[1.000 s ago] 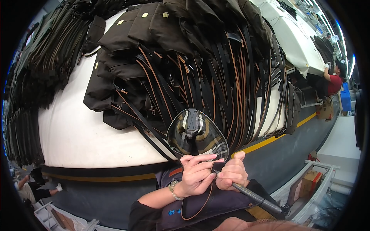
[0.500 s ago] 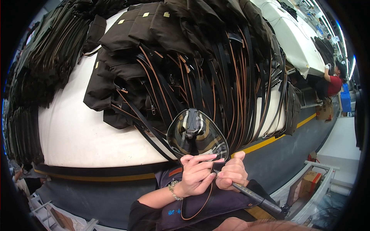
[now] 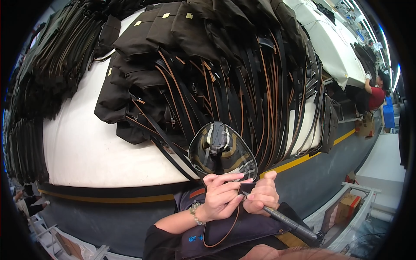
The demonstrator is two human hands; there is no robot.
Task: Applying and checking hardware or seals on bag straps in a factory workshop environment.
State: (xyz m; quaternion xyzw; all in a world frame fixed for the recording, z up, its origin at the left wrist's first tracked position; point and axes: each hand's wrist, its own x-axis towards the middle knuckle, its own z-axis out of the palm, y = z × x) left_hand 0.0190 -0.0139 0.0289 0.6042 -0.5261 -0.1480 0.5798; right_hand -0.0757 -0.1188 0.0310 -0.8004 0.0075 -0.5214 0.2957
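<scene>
In front of me an open dark bag with plaid lining has its zipped mouth facing up. Near its close edge, my left hand pinches a dark strap. My right hand has its fingers curled on the same strap, thumb pressed in. A thin brown-edged strap loop hangs below my left hand. From beneath my right hand a dark rod-like piece runs to the lower right; whether the hand also grips it I cannot tell. My fingers partly hide the strap's end.
Several dark bags with long straps are heaped on a white-covered table. A dense row of dark bags lines the left. At the far right a person in a red top works beside another white table. Cardboard box at lower right.
My right thumb and fingers have shifted slightly, showing a bit more of the strap between my hands. My left hand looks the same.
</scene>
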